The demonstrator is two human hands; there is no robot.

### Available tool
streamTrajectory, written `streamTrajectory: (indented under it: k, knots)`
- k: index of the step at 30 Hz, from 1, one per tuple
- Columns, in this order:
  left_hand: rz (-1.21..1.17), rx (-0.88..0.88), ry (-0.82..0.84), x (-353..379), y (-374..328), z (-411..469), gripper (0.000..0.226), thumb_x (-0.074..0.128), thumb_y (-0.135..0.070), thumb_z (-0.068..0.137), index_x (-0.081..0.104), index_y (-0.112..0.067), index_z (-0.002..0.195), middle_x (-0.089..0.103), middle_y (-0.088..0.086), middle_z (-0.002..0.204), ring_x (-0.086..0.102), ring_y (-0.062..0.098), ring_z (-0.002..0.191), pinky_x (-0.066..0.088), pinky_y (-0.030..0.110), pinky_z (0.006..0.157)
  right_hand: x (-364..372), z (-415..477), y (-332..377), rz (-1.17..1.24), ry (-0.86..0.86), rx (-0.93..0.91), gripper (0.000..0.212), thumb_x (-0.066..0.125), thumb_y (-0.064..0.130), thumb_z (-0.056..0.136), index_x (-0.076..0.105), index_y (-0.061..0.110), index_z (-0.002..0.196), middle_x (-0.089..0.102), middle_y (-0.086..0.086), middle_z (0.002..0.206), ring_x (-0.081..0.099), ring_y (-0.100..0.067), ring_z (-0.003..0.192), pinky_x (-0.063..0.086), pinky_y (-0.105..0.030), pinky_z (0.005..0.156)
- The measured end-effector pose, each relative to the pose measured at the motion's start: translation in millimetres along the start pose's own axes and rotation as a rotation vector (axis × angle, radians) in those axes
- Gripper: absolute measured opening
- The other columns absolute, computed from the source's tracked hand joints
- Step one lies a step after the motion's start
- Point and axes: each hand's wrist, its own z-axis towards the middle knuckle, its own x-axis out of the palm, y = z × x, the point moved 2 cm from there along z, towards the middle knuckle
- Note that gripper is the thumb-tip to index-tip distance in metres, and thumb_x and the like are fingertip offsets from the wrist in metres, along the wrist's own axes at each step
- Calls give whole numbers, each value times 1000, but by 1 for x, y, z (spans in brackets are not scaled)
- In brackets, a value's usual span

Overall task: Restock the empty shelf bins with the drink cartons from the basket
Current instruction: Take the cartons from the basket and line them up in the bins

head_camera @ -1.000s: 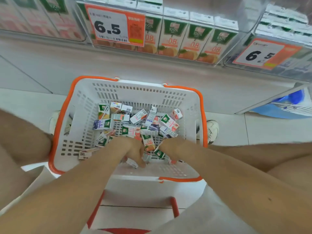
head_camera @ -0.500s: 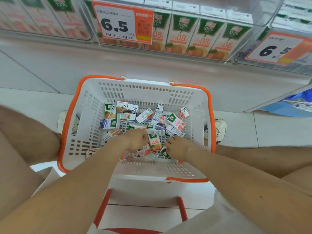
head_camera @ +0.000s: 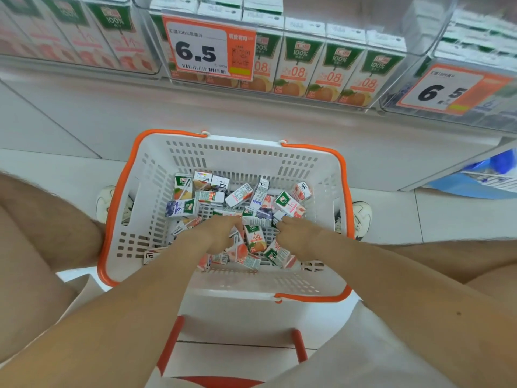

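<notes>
The drink cartons [head_camera: 237,196] lie jumbled on the bottom of the white basket [head_camera: 240,155], which sits on the floor at the centre of the frame, its orange rim running round most of it. Both hands are down in the near part of the pile, apart from each other. The left hand [head_camera: 219,233] is just left of centre and the right hand [head_camera: 300,238] just right of it, with an orange-juice carton [head_camera: 255,238] lying face up between them. The fingers of both bend down into the cartons (only the backs of the hands face the camera), so I cannot tell whether either grips one. A blueberry carton [head_camera: 181,208] lies on its side at the left of the heap.

Just outside the basket's side walls are the left shoe [head_camera: 105,201] and the right shoe [head_camera: 361,217].

Across the top of the frame, a clear middle bin [head_camera: 330,68] holds a row of upright orange-printed cartons and carries a price tag [head_camera: 208,49] reading 6.5. The upper-left bin [head_camera: 112,37] holds pink-printed cartons. A second price tag [head_camera: 447,89] hangs at the upper right.
</notes>
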Motion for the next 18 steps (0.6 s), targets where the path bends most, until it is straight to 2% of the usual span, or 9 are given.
streamTrajectory:
  k: [1, 3, 5, 7, 8, 10, 13, 16, 18]
  knots:
    - [-46, -11, 4, -2, 0, -1, 34, 59, -12, 104, 60, -40, 123, 54, 4, 149, 70, 28, 105, 60, 41, 78, -6, -3, -2, 76, -7, 26, 22, 70, 20, 95, 69, 13, 116, 62, -8, 119, 53, -27, 113, 50, -39, 98]
    - [-156, -33, -5, -7, -2, -4, 34, 62, -16, 103, 58, -33, 131, 61, 6, 120, 67, 19, 79, 52, 29, 60, -19, -8, -6, 281, -25, 89, 20, 66, 23, 99, 66, 12, 115, 67, -8, 112, 62, -26, 104, 56, -43, 91]
    - [-268, -47, -46, -15, -7, -11, 38, 65, -17, 100, 56, -25, 136, 57, 3, 101, 64, 20, 70, 58, 33, 61, -35, -14, -10, 488, -36, 136, 28, 63, 24, 102, 63, 8, 126, 66, -12, 117, 65, -29, 108, 56, -46, 92]
    - [-359, -33, -119, -26, -12, -21, 33, 66, -18, 99, 58, -22, 130, 57, 6, 110, 65, 24, 70, 62, 40, 68, -54, -23, -12, 629, -107, 153, 37, 60, 18, 103, 57, 5, 138, 60, -16, 127, 61, -32, 116, 52, -43, 98]
    - [-386, -17, -165, -31, -14, -26, 27, 66, -19, 99, 61, -23, 124, 57, 6, 120, 64, 24, 67, 61, 39, 65, -65, -29, -13, 681, -154, 165, 42, 59, 15, 104, 53, 7, 144, 55, -17, 131, 59, -33, 118, 51, -42, 98]
    - [-450, 15, -241, -44, -19, -37, 16, 65, -20, 100, 64, -25, 116, 54, 5, 129, 63, 21, 61, 54, 31, 54, -85, -42, -14, 776, -255, 195, 43, 55, 17, 107, 49, 13, 149, 47, -17, 135, 57, -36, 119, 49, -43, 101]
    - [-618, 69, -327, -66, -32, -60, 12, 64, -20, 102, 71, -21, 111, 54, 3, 124, 64, 11, 51, 49, 21, 48, -107, -66, -20, 890, -367, 253, 39, 49, 24, 110, 49, 17, 149, 49, -16, 137, 55, -34, 124, 46, -43, 105]
    - [-733, 141, -352, -90, -47, -83, 10, 70, -21, 100, 78, -15, 101, 68, 8, 119, 71, 17, 68, 60, 28, 62, -131, -98, -30, 989, -556, 309, 30, 48, 24, 109, 57, 21, 138, 67, -9, 108, 68, -26, 99, 55, -43, 86]
    - [-773, 211, -325, -105, -55, -102, 9, 77, -19, 94, 79, -16, 103, 67, 9, 123, 76, 28, 84, 66, 39, 77, -148, -121, -39, 1059, -704, 361, 23, 53, 26, 108, 68, 21, 125, 70, -4, 102, 68, -23, 91, 55, -37, 75]
